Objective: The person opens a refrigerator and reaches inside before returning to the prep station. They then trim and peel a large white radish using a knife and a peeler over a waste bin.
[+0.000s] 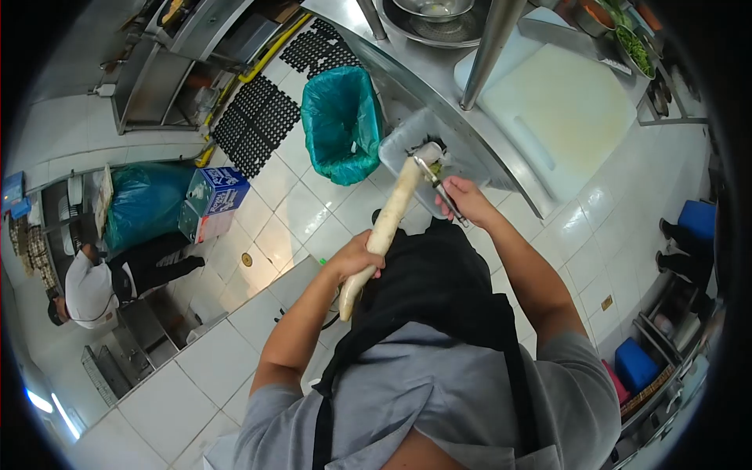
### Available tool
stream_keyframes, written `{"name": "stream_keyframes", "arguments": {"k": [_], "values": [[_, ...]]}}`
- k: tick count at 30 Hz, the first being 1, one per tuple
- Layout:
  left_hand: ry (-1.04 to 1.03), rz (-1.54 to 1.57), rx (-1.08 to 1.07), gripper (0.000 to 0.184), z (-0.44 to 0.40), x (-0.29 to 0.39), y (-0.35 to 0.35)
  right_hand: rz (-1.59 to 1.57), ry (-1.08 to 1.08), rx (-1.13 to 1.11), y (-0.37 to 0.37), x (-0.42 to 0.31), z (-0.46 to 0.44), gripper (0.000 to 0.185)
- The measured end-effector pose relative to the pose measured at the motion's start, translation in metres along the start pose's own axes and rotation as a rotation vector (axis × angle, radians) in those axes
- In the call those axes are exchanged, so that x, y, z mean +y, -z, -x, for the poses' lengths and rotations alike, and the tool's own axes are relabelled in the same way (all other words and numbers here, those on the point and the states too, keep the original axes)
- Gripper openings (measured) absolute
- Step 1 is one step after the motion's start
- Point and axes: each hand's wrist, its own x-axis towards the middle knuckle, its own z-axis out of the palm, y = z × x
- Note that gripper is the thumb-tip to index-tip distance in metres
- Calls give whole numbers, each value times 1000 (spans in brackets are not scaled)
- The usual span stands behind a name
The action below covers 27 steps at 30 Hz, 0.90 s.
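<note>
A long, pale daikon radish (394, 207) slants across the front of my black apron. My left hand (359, 257) is wrapped round its lower part, with the tapered end sticking out below. In my right hand (468, 201) is a metal peeler (429, 175), its head against the upper part of the radish. The radish's thick upper end hangs over a translucent plastic container (398, 141), which holds dark and greenish scraps.
A bin with a green liner (342, 125) stands on the tiled floor, left of the container. On the steel counter (439, 90) lie white cutting boards (572, 102); a metal post (492, 55) rises beside them. Another person (102, 286) is at far left, near boxes (215, 196).
</note>
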Motion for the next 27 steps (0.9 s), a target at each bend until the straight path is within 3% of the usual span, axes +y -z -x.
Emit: {"name": "stream_keyframes", "arguments": {"k": [2, 4, 5, 8, 13, 20, 23, 24, 27], "values": [[9, 71, 24, 59, -7, 8, 6, 43, -4, -23, -11, 2, 8, 33], [-17, 47, 23, 58, -15, 16, 7, 354, -17, 0, -18, 3, 13, 32], [-28, 50, 31, 58, -16, 22, 8, 525, 204, 30, -24, 12, 12, 30], [-24, 69, 15, 58, -23, 37, 9, 614, 326, 18, -43, 0, 34, 29], [-62, 107, -36, 57, -35, 37, 11, 665, 428, -102, -73, -14, 63, 29], [-100, 137, -63, 58, -18, 30, 5, 851, 584, -106, -83, 9, 64, 29], [-82, 77, -67, 60, 7, 32, 2, 845, 513, -117, -87, 12, 56, 30], [-62, 48, -65, 61, 15, 30, 3, 750, 427, -26, -79, 8, 48, 32], [8, 39, -116, 62, 27, 13, 7, 707, 459, 140, -34, 41, -4, 35]]}}
